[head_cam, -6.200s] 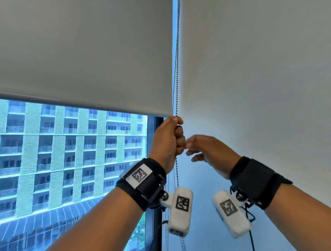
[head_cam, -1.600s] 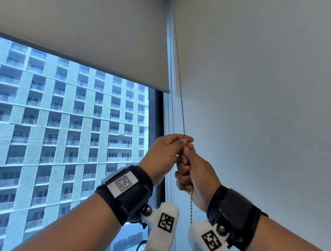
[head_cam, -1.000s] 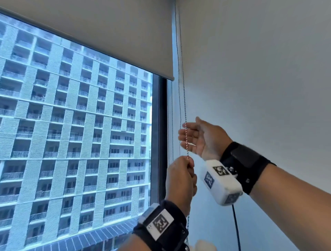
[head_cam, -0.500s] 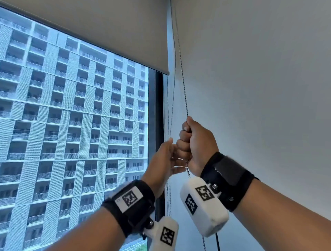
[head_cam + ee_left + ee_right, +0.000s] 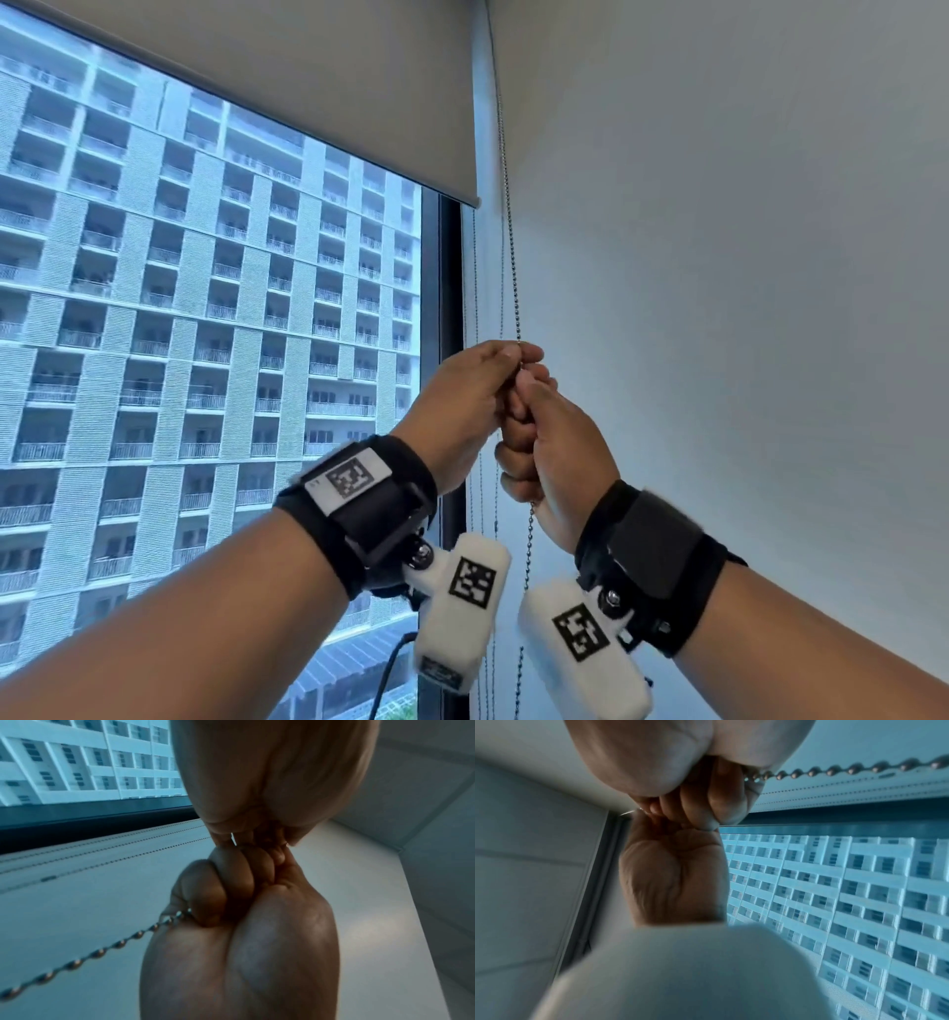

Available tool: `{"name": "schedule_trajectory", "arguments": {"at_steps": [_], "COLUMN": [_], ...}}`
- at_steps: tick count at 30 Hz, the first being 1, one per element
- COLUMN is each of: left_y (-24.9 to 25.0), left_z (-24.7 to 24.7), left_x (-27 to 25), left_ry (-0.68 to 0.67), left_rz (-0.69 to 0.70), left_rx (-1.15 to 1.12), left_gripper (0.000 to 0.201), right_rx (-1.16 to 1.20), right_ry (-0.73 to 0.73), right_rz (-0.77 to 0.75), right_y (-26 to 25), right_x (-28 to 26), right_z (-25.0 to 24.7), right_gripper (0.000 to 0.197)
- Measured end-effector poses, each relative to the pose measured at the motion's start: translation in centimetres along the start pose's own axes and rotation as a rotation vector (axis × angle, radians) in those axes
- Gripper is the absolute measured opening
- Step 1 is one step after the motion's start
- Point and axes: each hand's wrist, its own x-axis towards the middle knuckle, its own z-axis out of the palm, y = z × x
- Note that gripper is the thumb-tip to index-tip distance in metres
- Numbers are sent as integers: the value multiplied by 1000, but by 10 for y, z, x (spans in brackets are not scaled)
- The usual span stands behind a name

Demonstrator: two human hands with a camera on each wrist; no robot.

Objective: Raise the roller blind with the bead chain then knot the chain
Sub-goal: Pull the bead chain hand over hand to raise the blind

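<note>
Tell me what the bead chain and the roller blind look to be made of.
Silvery bead chain: probably metal; in the right wrist view its small round beads glint with bright highlights, though metallised plastic can't be ruled out. Pale grey roller blind: apparently matte woven fabric, flat and opaque, without sheen.

open air below blind (image 5: 308, 103) | wall (image 5: 719, 257) close right | spare chains (image 5: 475, 288) hang left

High up in a plain room of a flat or office, by the look: a tall dark-framed window (image 5: 445, 360) under a grey blind (image 5: 308, 77), bare white wall (image 5: 719, 257) alongside, a balconied tower block (image 5: 205, 334) filling the glass.
</note>
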Motion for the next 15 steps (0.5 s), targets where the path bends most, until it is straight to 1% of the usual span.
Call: {"name": "schedule_trajectory", "arguments": {"at_steps": [3, 6, 7, 8, 10, 11, 12, 15], "left_y": [-4, -8, -10, -12, -15, -15, -16, -19], "left_z": [4, 7, 7, 7, 7, 8, 10, 19], "left_x": [-4, -11, -14, -15, -17, -16, -16, -19], "left_ry": [30, 158, 192, 213, 225, 229, 234, 220], "left_rz": [-5, -38, -47, -44, -13, -5, -3, -5], "left_rx": [-96, -218, -226, -213, -185, -184, -189, -229], "left_gripper": [24, 24, 25, 26, 27, 26, 26, 28], "right_rx": [-197, -486, -571, -649, -734, -716, -648, -265], "right_ry": [-114, -277, -303, -300, -222, -175, -137, -81], "right_rz": [-19, -15, -5, 1, -3, -8, -2, 68], "right_y": [3, 5, 3, 0, -10, -15, -20, -34], "right_x": [-5, -9, -8, -6, 3, 9, 14, 33], "right_z": [-12, -28, -33, -36, -42, -43, -43, -35], "right_gripper": [36, 36, 36, 34, 27, 24, 22, 21]}}
